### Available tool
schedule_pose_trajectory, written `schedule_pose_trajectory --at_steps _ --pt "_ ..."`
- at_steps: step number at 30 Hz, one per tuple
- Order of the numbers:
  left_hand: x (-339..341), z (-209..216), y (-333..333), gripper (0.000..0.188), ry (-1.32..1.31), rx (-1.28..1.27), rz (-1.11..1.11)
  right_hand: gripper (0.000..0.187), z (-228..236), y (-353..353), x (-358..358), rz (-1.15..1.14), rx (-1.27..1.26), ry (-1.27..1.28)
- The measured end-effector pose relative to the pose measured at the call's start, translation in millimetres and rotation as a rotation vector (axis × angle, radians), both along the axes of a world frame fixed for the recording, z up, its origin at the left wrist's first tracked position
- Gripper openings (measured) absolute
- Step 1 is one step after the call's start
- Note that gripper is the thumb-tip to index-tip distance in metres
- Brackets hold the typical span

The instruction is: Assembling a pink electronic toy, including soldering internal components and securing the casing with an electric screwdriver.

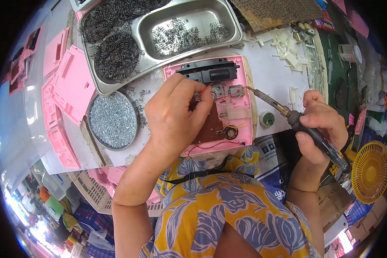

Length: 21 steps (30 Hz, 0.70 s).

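A pink plastic housing lies on the worktable before me, with a black plastic part along its far side. Inside it are a brown circuit board, a small round speaker and thin red wires. My right hand is closed round the dark handle of a soldering iron. The iron's tip reaches a small metal part at the housing's right side; contact cannot be made out. Over the housing's left half, my left hand pinches a red wire between thumb and fingers.
A metal tray of dark springs stands at the back. Left of me are a round tin of small screws and several pink panels. White plastic parts and a small solder spool lie to the right, beyond them a yellow fan grille.
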<state>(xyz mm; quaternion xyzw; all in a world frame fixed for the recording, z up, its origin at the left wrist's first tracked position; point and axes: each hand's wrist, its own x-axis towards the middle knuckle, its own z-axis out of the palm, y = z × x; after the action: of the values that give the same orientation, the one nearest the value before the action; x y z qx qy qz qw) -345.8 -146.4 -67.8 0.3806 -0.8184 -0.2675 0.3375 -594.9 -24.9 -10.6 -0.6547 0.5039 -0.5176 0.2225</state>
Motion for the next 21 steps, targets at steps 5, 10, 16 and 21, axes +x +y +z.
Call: schedule_pose_trajectory --at_steps 5,10,16,21 --pt "-1.8 0.4 1.1 0.013 0.005 -0.006 0.018 0.025 -3.9 0.1 -5.7 -0.007 -0.02 -0.004" --pt "-2.6 3.1 1.8 0.014 -0.019 0.008 0.027 0.025 -6.7 -1.7 -8.4 0.0 -0.042 0.008" --pt "-2.7 4.5 1.5 0.014 -0.027 0.012 0.022 0.026 -8.2 -0.6 -9.5 -0.01 -0.036 0.011" --pt "-0.7 8.8 0.1 0.015 -0.047 -0.019 0.004 0.026 -8.2 0.0 -10.6 -0.01 -0.041 0.002"
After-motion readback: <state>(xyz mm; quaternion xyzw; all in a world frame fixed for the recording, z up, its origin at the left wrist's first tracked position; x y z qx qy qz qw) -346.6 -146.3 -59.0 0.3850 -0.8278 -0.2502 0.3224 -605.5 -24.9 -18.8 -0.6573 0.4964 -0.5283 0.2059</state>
